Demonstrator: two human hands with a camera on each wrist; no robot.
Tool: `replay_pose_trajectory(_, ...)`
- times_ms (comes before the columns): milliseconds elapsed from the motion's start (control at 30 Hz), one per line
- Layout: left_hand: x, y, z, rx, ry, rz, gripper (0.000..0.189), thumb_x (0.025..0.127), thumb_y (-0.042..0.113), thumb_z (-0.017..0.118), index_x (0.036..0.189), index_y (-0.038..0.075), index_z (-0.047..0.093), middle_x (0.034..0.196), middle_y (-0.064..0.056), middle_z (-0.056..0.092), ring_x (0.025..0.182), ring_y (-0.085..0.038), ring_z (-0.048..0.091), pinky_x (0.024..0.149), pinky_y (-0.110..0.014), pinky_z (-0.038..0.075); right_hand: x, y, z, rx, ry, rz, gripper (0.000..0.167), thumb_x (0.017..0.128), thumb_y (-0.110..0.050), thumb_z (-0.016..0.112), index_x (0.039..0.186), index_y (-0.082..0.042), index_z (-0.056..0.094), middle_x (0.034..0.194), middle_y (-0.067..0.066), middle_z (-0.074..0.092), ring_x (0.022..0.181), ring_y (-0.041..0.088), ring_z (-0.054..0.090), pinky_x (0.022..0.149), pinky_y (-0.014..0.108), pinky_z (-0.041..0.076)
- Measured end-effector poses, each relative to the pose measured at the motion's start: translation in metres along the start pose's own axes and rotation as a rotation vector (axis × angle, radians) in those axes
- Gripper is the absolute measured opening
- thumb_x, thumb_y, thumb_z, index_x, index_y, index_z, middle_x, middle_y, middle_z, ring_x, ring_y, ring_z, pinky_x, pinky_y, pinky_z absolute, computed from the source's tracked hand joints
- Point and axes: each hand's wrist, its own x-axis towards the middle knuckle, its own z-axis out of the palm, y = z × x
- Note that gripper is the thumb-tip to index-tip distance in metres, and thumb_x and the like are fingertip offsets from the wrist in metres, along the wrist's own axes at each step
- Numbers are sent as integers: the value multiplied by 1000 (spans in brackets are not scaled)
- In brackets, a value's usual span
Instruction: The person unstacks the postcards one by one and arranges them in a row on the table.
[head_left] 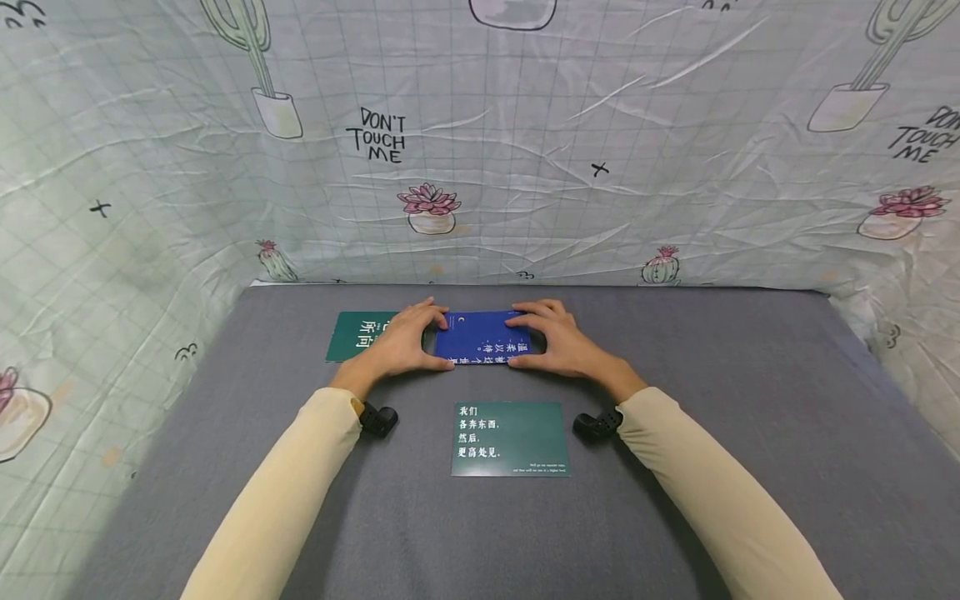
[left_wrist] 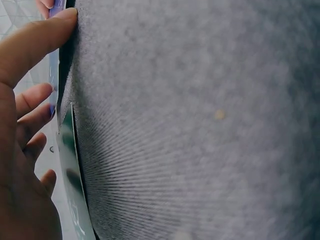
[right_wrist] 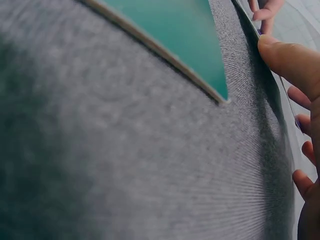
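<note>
A blue card (head_left: 482, 332) with white lettering and a small yellow moon lies between my hands near the back of the table, its text upside down. My left hand (head_left: 403, 340) grips its left end, thumb at the near edge and fingers at the far edge. The same hold is kept at the right end by my right hand (head_left: 564, 342). Dark shadow under the card shows in the right wrist view, so it seems slightly raised. A dark green card (head_left: 351, 335) lies to the left, partly hidden behind my left hand.
Nearer to me, another green card (head_left: 512, 437) with white text lies flat between my forearms. Grey cloth (head_left: 720, 400) covers the table. A patterned fabric curtain (head_left: 517, 225) rises along the back edge and both sides.
</note>
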Motion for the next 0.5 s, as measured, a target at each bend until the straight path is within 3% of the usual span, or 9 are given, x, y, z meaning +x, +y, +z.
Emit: replay_pose_trajectory(500,3,-1,-5,55,-40,-32,54,72,44,81,108,11,57,147,-7,41,143,-26,18,114,-49,11,8,0,0,-28,-32,16,62,80,-46,73,132,-16,58,147,7,39,133,32,23,97,57,23)
